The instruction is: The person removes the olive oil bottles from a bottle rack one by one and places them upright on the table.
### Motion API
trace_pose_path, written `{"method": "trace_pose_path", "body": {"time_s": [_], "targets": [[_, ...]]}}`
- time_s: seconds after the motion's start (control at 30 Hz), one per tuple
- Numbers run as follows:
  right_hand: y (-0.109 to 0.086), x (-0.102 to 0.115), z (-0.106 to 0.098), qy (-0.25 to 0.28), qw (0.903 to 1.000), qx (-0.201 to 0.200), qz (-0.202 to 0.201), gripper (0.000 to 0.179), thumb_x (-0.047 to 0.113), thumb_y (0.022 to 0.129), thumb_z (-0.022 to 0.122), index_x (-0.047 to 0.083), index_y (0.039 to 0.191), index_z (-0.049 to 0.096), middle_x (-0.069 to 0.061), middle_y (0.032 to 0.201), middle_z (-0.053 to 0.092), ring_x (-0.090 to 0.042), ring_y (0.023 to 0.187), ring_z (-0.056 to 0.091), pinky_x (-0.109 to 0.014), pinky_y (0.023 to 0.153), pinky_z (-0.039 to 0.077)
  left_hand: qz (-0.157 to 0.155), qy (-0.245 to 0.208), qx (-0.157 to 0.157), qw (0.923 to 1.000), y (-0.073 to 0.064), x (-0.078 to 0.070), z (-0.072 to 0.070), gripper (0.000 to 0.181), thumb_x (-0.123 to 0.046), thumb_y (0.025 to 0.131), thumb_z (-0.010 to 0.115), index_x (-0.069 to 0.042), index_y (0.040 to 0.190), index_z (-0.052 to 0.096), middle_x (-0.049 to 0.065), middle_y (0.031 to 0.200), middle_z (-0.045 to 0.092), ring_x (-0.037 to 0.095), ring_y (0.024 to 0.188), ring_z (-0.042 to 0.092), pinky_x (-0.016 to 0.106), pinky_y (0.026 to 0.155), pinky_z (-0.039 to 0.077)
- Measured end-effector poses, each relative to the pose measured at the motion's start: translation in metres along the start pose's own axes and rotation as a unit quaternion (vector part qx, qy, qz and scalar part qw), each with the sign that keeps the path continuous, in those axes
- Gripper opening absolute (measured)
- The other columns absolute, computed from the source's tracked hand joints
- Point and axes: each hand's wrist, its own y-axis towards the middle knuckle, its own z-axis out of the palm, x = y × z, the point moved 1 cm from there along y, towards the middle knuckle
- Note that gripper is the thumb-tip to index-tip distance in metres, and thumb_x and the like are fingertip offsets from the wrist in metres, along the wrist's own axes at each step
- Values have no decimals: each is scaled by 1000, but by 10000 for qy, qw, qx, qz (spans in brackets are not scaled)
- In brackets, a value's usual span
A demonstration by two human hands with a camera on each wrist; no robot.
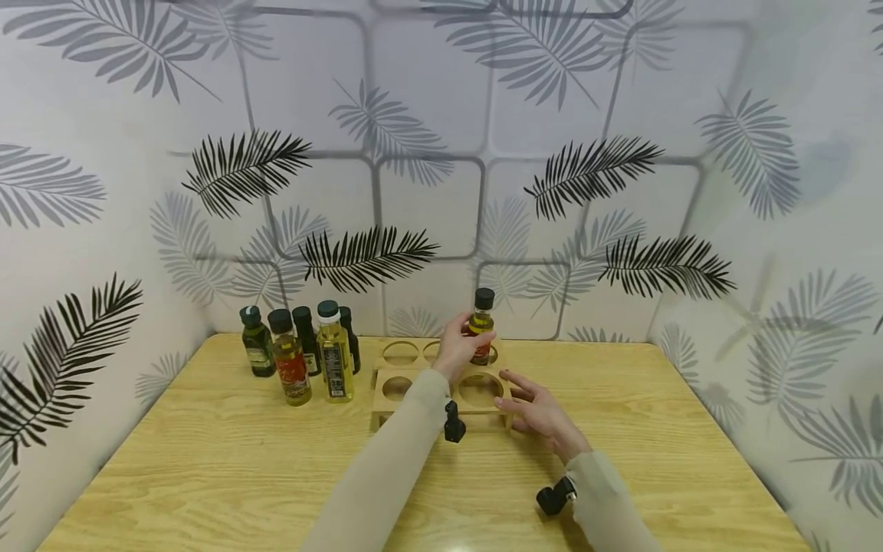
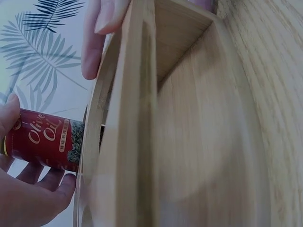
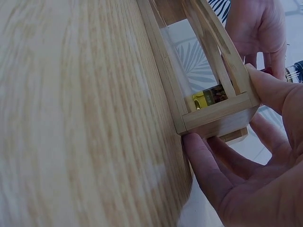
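My left hand grips a small olive oil bottle with a black cap and red label. It stands upright at the back right hole of a two-tier wooden rack. In the left wrist view, the fingers wrap the red "Olive Oil" label, and the bottle's lower end is behind the rack's edge. The bottle's yellow base shows through the rack in the right wrist view. My right hand holds the rack's right end, thumb at the upper edge and fingers at the lower corner.
Left of the rack stand a red-labelled oil bottle, a clear bottle of yellow oil and several dark green bottles. Behind the wooden table rises a leaf-patterned wall. Other round holes show in both rack tiers.
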Motion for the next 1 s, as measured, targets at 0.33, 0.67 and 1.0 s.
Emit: {"method": "trace_pose_path", "body": {"time_s": [0.33,0.67,1.0], "targets": [[-2,2,0,14,10000,-4,2,62,25,92,70,24,149,45,-22,156,31,-41,143,32,-54,98,50,196,-251,29,9995,-5,-4,2,42,-16,92,71,-14,132,58,13,120,62,28,108,63,41,86,56],[-2,2,-3,31,10000,31,-44,64,29,91,72,25,149,45,-24,156,30,-42,142,32,-54,98,49,512,-225,91,9984,-5,-24,-3,40,-21,90,73,-20,128,61,8,116,65,23,102,64,45,92,52],[-2,2,0,51,9999,103,-23,64,28,92,71,24,150,43,-24,157,29,-43,142,32,-53,98,49,817,75,222,9964,-18,-43,-21,47,-29,89,75,-22,132,60,5,120,66,22,107,65,45,96,52]]}}
